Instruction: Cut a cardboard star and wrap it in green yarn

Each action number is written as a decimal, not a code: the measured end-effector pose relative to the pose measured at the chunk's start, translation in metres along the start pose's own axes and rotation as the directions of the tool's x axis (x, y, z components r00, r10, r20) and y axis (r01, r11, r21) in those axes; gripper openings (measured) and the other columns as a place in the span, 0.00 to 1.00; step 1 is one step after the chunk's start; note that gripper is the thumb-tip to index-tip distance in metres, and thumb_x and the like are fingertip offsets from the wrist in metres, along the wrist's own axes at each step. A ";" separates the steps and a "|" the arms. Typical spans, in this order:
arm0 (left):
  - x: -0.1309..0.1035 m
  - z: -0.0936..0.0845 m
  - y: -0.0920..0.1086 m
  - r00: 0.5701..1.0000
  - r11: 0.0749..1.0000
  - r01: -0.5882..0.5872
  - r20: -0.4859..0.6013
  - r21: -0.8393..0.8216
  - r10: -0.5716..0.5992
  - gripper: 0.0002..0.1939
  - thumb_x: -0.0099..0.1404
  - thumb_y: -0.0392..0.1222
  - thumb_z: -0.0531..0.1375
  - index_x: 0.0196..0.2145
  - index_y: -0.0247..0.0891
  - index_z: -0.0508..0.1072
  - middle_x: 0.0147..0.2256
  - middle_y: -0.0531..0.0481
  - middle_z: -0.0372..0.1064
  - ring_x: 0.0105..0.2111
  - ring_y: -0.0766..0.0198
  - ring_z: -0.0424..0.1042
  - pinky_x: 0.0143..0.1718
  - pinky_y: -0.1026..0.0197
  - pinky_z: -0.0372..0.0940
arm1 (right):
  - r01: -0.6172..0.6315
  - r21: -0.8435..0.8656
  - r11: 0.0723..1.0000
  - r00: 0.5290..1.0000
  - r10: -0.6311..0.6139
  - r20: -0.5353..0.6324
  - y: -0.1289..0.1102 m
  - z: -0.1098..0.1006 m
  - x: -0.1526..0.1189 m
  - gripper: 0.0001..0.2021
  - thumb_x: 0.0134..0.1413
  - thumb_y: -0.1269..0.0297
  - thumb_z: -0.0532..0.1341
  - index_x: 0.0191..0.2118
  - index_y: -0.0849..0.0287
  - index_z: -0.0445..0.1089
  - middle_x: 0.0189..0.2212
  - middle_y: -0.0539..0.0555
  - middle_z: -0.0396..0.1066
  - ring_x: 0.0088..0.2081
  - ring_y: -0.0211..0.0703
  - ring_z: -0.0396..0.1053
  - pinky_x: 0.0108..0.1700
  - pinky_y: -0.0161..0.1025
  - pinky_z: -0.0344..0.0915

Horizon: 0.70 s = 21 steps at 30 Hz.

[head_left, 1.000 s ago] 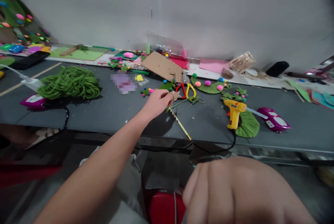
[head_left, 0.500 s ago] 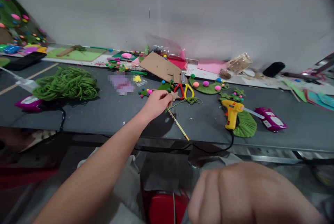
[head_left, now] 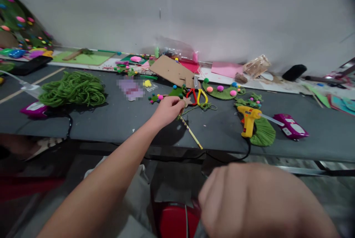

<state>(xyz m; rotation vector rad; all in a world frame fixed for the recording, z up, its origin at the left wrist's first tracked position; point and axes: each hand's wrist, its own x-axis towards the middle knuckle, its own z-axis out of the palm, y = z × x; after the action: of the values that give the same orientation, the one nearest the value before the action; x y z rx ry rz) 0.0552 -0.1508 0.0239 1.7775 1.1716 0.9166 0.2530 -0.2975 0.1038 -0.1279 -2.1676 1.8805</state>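
Observation:
My left hand [head_left: 169, 110] reaches over the table, its thumb and fingers pinched on a small brown cardboard star [head_left: 187, 101]. A patterned pencil [head_left: 192, 133] lies just below that hand, with loose green yarn [head_left: 206, 106] beside it. Right behind the star are scissors [head_left: 202, 96] with red and yellow handles. My right hand [head_left: 257, 201] is a closed fist low and close to the camera, blurred; its fingertips and anything in them are hidden. A yellow glue gun [head_left: 249, 121] rests on the table beyond it, against a green yarn-wrapped piece [head_left: 264, 132].
A heap of green yarn [head_left: 73, 90] lies at left beside a purple power socket [head_left: 34, 109]; another purple socket [head_left: 291, 126] sits at right. Brown cardboard [head_left: 172, 70] and a green pom-pom wreath piece [head_left: 222, 91] lie behind the hand. A black cord [head_left: 222, 158] hangs along the front edge.
The view has shifted slightly, so the table things appear a little further right. My left hand keeps its pinch by the star. My right fist sits slightly higher in the picture.

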 end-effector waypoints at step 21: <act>0.000 0.007 -0.003 0.999 0.995 0.030 0.013 -0.095 -0.029 0.16 0.67 0.43 0.56 0.22 0.38 0.68 0.22 0.52 0.66 0.26 0.64 0.66 0.31 0.60 0.59 | -0.317 -0.020 0.948 0.454 0.133 -0.881 0.095 -0.108 0.015 0.14 0.53 0.53 0.69 0.33 0.60 0.78 0.26 0.52 0.77 0.27 0.37 0.69 0.33 0.36 0.66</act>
<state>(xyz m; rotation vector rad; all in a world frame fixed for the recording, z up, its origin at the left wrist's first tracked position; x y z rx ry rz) 0.0601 -0.1512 0.0183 1.6834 1.1256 0.9279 0.2565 -0.1756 0.0256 -1.2056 -1.5658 1.2063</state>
